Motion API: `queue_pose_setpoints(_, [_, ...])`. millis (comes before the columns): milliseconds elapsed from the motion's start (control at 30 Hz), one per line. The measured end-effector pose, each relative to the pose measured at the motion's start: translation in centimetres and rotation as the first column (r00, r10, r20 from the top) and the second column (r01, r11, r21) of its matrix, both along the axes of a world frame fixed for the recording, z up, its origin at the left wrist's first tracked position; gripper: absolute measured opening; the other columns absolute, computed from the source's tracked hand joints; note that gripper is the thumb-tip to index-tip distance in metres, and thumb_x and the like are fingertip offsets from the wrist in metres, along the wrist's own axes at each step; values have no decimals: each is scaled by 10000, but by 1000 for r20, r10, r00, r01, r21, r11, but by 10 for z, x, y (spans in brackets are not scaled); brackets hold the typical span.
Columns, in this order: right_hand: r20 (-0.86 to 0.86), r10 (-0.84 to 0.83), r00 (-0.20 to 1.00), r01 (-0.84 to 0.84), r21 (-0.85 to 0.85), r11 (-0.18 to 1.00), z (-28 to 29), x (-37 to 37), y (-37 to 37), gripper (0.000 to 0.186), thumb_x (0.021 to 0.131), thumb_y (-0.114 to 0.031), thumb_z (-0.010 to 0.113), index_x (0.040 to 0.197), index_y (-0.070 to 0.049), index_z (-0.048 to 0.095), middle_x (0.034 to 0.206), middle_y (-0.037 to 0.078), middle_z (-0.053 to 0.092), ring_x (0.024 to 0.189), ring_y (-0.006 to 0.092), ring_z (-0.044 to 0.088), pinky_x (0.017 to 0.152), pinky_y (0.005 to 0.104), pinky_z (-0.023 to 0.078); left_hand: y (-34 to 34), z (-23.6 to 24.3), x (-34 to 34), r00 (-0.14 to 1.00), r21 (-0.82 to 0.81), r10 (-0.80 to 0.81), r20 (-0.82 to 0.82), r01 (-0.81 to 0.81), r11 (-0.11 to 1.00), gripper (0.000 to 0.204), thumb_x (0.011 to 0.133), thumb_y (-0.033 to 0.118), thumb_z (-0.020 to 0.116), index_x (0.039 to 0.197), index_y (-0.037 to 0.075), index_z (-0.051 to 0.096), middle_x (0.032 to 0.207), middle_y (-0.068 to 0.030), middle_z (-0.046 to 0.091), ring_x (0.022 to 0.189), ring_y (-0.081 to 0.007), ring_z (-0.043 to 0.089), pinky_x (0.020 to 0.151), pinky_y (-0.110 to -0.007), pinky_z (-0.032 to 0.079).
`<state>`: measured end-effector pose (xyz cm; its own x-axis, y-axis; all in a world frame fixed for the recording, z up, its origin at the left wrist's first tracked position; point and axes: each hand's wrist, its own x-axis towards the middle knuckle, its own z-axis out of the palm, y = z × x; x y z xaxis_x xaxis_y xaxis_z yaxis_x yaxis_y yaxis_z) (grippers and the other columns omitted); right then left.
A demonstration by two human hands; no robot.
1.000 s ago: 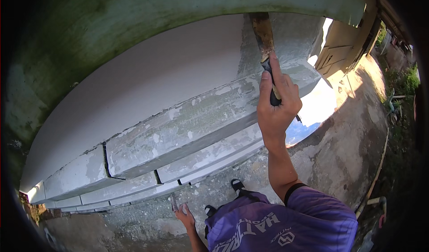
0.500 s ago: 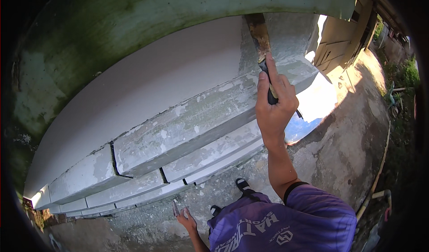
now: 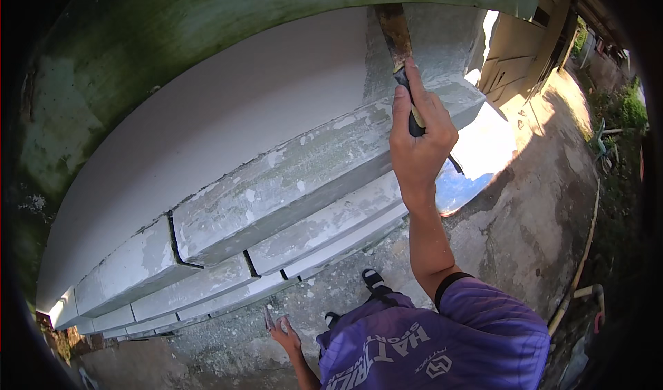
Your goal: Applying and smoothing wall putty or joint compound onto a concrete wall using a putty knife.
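My right hand (image 3: 423, 134) is closed around the dark handle of a putty knife (image 3: 395, 36). Its stained blade points up against the wall, at the border between a smooth whitish area (image 3: 276, 65) and a rougher grey strip (image 3: 442, 44). My index finger stretches along the tool toward the blade. Low down, beside my body, my left hand (image 3: 285, 335) hangs with its fingers apart, and one fingertip looks greyish. Beneath the smooth wall runs a stepped ledge (image 3: 290, 176) with patchy white and grey coating.
A green-stained curved surface (image 3: 173, 37) overhangs the wall. Dark gaps (image 3: 178, 241) cut the ledges. Below the right forearm's outer side sits a blue rounded object (image 3: 461, 188) under a bright white patch. Pipes (image 3: 587, 292) and plants (image 3: 630, 107) line the right side of the concrete floor (image 3: 525, 245).
My right hand and the putty knife have shifted slightly up and left in the picture, as has the whole scene. My left hand stays low.
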<state>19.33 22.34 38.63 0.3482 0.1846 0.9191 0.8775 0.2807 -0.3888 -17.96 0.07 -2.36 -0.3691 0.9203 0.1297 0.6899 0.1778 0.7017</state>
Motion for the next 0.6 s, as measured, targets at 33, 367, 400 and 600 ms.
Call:
queue_pose_setpoints(33, [-3, -1, 1000, 1, 1, 1000, -2, -1, -2, 374, 943, -64, 635, 1314, -112, 647, 692, 37, 589, 609, 90, 482, 547, 263, 393, 0, -6, -5, 1000, 27, -15, -10, 15, 1000, 335, 1010, 306, 520, 1016, 11, 679, 1520, -258, 368, 1380, -420, 358, 1096, -516, 286])
queue_pose_setpoints(367, [-76, 37, 996, -38, -14, 999, -7, -2, -3, 405, 888, -96, 680, 1288, -157, 673, 691, 39, 567, 597, 178, 494, 594, 330, 407, 4, 5, 1, 1000, -96, 8, 29, -6, 995, 356, 1019, 262, 494, 1014, -31, 694, 1542, -239, 358, 1408, -402, 336, 1136, -469, 259])
queue_pose_setpoints(400, [-80, 38, 996, -42, -48, 998, -9, -2, -4, 402, 888, -96, 680, 1286, -154, 675, 689, 42, 566, 596, 181, 496, 591, 331, 408, 3, 2, 1, 1000, -96, 13, 28, -10, 995, 356, 1019, 262, 494, 1014, -31, 694, 1542, -239, 358, 1408, -402, 336, 1136, -469, 259])
queue_pose_setpoints(600, [-59, 47, 997, -43, 70, 997, 3, 0, 7, 402, 889, -98, 679, 1288, -152, 673, 677, 46, 562, 583, 184, 494, 583, 330, 406, 2, 9, 5, 999, -52, -43, 29, 44, 998, 358, 1005, 356, 526, 1090, 46, 684, 1288, -288, 517, 1236, -428, 442, 1054, -511, 314])
